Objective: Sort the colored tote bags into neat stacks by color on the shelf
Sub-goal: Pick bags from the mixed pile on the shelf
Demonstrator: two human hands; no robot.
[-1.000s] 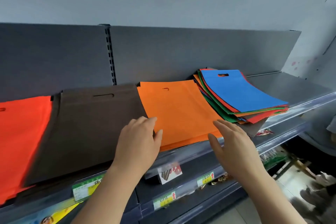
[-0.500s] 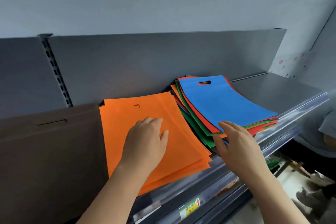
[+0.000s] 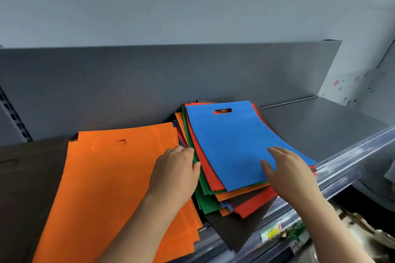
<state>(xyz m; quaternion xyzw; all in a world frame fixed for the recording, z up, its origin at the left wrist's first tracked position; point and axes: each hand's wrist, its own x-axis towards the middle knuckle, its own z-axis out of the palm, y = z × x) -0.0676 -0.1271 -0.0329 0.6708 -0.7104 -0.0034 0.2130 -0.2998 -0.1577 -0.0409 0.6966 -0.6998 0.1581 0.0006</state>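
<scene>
- Shelf (image 3: 333,132): a grey shelf with a clear front rail ran across the centre of the frame and carried all the bags.
- Orange stack (image 3: 106,188): orange tote bags lay in the lower left centre, roughly squared, with their front edges hanging past the shelf rim.
- Brown bags (image 3: 25,181): dark brown bags lay at the far left, touching the orange stack.
- Mixed pile (image 3: 208,200): right of centre, green, red, orange and dark bags lay fanned and unsorted, just beside the orange stack.
- Blue bag (image 3: 233,143): it lay on top of the mixed pile, with its handle slot towards the back panel.
- Left hand (image 3: 175,174): its fingers bent down at the pile's left edge and its thumb touched the green edge; whether it pinched a bag could not be told.
- Right hand (image 3: 288,170): its fingers were straight and spread over the blue bag's lower right corner, pinching nothing.
- Price label (image 3: 270,231): a yellow-green tag sat on the rail at the lower right.
</scene>
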